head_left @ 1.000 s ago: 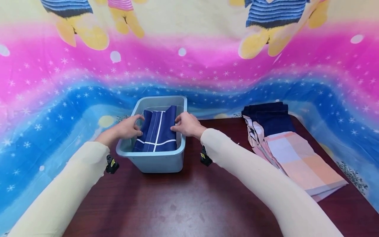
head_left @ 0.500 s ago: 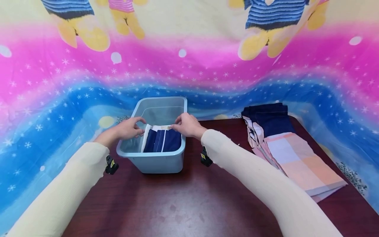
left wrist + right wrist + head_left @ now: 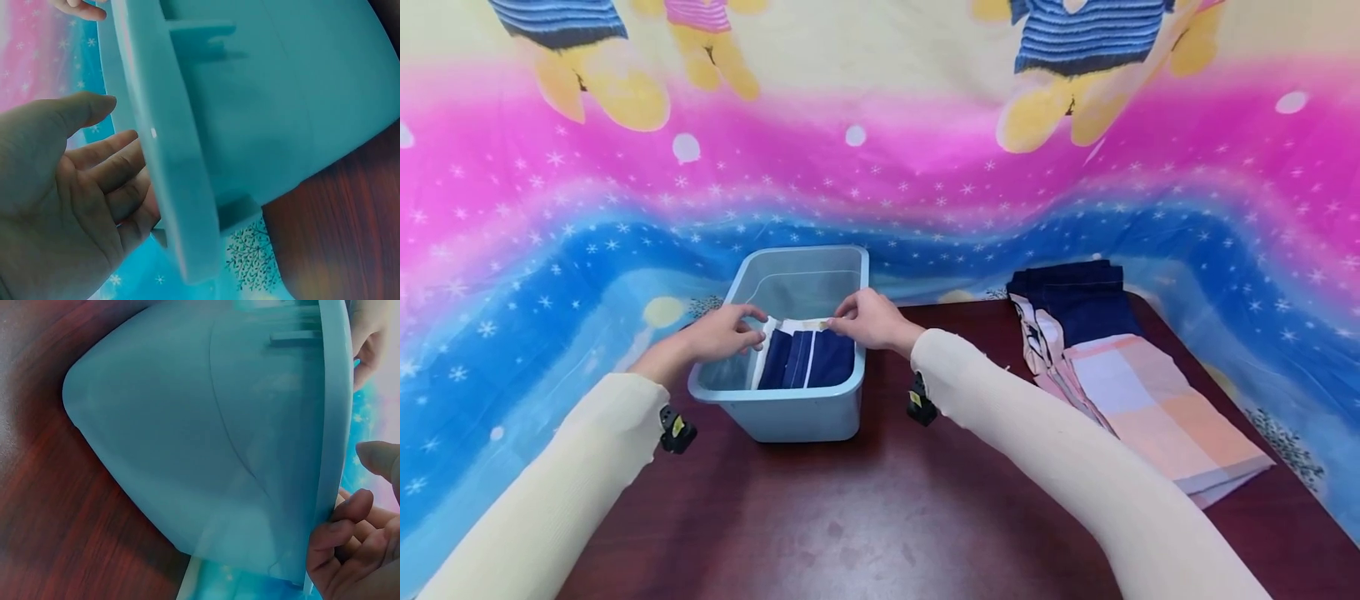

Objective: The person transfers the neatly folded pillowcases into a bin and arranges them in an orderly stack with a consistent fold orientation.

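In the head view, a folded navy cloth (image 3: 831, 360) with thin white lines and a white edge (image 3: 805, 325) lies in the near part of a grey-blue bin (image 3: 797, 417). My left hand (image 3: 722, 332) is over the bin's left side, fingertips beside the cloth's white left edge. Above the right rim, my right hand (image 3: 874, 320) has its fingertips at the cloth's back right corner. The left wrist view shows the left hand (image 3: 81, 175) with thumb and fingers apart. Loosely bent fingers and a separate thumb show on the right hand (image 3: 359, 544) in the right wrist view; contact with the cloth is hidden there.
At the right of the dark red-brown table (image 3: 850, 533) lie folded navy fabric (image 3: 1086, 304), a bunched patterned strip (image 3: 1041, 333) and a peach, pink and white checked cloth (image 3: 1165, 408). A colourful printed curtain (image 3: 925, 158) hangs behind the bin.
The navy cloth, raised between both hands a second ago, has dropped lower into the bin, and its white edge now shows. Both hands have stayed nearly in place. The head view has shifted slightly.
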The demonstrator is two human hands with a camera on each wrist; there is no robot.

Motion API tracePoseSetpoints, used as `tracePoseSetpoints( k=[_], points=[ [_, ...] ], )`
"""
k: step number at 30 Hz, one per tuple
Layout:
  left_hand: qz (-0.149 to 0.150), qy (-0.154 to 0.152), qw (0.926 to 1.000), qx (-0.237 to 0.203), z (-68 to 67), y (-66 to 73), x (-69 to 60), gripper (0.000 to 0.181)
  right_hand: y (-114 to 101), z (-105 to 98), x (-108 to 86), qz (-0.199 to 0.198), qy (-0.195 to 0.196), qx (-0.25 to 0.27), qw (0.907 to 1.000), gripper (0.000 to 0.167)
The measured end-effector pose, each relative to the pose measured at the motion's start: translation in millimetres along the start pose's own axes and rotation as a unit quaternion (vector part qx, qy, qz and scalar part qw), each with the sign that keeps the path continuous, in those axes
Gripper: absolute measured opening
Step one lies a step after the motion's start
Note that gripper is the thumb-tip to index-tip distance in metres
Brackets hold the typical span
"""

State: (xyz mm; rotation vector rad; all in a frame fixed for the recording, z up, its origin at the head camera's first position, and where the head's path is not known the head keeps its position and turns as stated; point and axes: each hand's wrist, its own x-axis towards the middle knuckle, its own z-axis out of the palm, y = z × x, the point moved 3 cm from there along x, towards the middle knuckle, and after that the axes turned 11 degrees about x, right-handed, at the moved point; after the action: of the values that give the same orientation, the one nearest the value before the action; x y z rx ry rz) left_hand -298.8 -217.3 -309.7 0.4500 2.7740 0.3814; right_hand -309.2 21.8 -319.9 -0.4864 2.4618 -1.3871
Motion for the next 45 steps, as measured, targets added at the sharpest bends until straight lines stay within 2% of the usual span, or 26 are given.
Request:
tracePoseSetpoints(
  k=[5, 13, 20, 27, 45],
  points=[
    [0.006, 0.011, 0.9997, -0.02, 1.1, 2.1, -4.9, 0.045, 0.1, -4.9, -2.6, -0.015, -0.014, 0.037, 0.9991, 0.031],
    [0.046, 0.043, 0.9966, -0.053, 3.8, 14.4, -11.5, 0.04, 7.8, -21.2, -13.7, -0.04, -0.007, 0.094, 0.9947, 0.027],
    [0.049, 0.06, 0.9947, -0.067, 8.6, 24.0, -15.6, 0.037, 17.9, -32.0, -26.4, -0.058, 0.008, 0.1, 0.9933, 0.026],
    [0.053, 0.056, 0.9932, -0.086, 13.8, 31.3, -21.4, 0.038, 26.5, -35.7, -37.4, -0.069, 0.004, 0.102, 0.9924, 0.027],
    [0.101, 0.061, 0.9872, -0.108, 21.4, 56.8, -28.7, 0.035, 45.3, -46.7, -67.3, -0.098, 0.003, 0.082, 0.9918, 0.021]
  ],
)
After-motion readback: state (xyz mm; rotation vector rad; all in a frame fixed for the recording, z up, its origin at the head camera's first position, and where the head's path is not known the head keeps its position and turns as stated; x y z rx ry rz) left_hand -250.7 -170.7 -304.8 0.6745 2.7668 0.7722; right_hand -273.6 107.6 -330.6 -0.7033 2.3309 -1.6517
